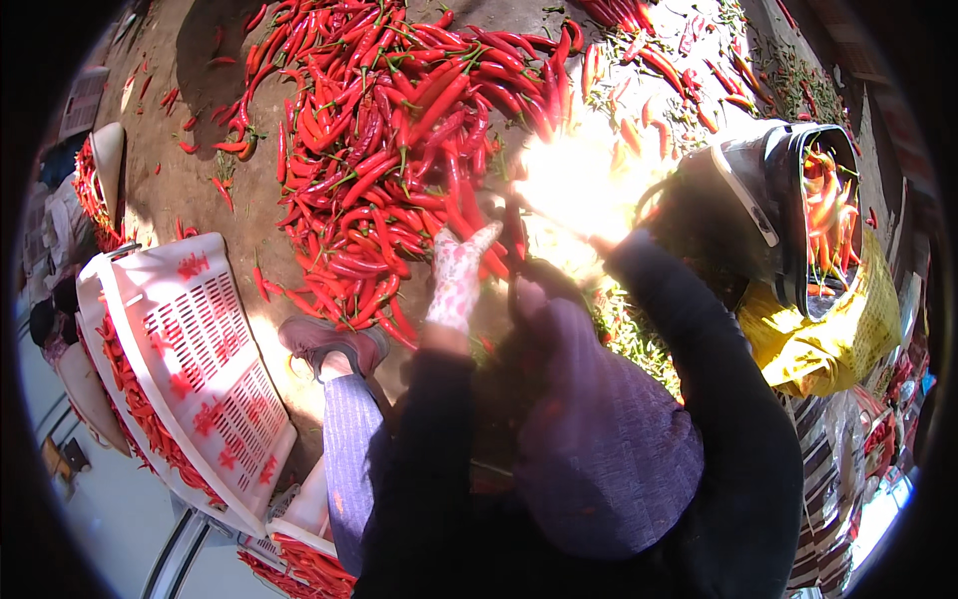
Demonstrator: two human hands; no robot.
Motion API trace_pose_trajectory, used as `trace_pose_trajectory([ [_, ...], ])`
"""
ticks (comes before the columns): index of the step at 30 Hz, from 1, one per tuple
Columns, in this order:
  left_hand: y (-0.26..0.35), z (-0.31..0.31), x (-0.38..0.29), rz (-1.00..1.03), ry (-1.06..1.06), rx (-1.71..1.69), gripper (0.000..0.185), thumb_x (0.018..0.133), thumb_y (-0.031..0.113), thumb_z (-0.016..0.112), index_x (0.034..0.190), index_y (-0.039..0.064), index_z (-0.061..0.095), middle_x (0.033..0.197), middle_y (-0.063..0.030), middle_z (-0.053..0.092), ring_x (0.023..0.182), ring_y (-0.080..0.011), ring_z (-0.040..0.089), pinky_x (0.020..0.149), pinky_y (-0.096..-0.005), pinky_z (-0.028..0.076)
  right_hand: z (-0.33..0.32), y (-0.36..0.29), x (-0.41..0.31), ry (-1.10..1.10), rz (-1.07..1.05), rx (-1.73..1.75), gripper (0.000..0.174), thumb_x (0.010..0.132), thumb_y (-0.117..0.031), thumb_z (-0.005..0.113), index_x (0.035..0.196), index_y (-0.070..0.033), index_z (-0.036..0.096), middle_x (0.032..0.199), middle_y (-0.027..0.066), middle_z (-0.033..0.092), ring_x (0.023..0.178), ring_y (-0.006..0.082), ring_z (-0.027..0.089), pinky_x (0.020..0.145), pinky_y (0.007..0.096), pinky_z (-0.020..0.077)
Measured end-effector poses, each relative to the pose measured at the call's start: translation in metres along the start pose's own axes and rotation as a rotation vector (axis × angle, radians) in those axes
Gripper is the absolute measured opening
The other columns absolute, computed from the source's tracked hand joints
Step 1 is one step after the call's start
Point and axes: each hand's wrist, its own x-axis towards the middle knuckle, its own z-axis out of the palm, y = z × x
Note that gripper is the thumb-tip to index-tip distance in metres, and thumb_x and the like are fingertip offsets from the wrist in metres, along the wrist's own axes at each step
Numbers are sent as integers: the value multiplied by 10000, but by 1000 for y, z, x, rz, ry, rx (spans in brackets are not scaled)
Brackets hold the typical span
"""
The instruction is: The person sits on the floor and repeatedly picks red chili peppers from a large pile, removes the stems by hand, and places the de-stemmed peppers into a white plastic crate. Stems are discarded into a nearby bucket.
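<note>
A big heap of red chili peppers (374, 150) lies on the ground before me. My left hand (458, 273), in a white glove with a pink print, is at the heap's near edge, its fingers against several peppers; whether they are gripped is unclear. To its right, my right hand (591, 217) is mostly lost in strong sun glare, so its fingers and anything in them cannot be made out. A dark red pepper (515, 228) shows between the two hands.
White plastic crates (206, 352) of red peppers stand at left. At right a black bucket (775, 187) of peppers lies tipped beside a yellow sack (831, 352). Green stems and scraps (644, 337) litter the ground near my right knee. My shoe (333, 344) is by the heap.
</note>
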Motion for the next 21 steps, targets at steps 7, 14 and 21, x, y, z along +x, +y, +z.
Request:
trace_pose_trajectory([
  [7,9,26,-21,245,-125,176,535,657,74,759,1112,-48,504,1027,-116,583,943,-143,552,795,-273,466,-15,-17,-41,-116,123,455,258,802,-70,550,1054,-17,551,984,125,593,907,224,580,796,311,488],
  [14,24,35,-50,242,-447,241,233,702,-19,679,892,13,549,863,-40,593,840,-100,556,720,-244,460,-19,-4,-60,-194,249,674,314,755,-7,600,1067,-26,575,1005,56,582,941,142,543,784,254,461],
  [21,13,2,-49,104,-521,521,313,716,29,654,1002,-15,537,871,-82,615,813,-127,576,733,-264,468,-45,-15,-62,-412,389,651,239,774,-59,587,1006,-3,587,964,69,589,786,104,568,628,219,469],
])
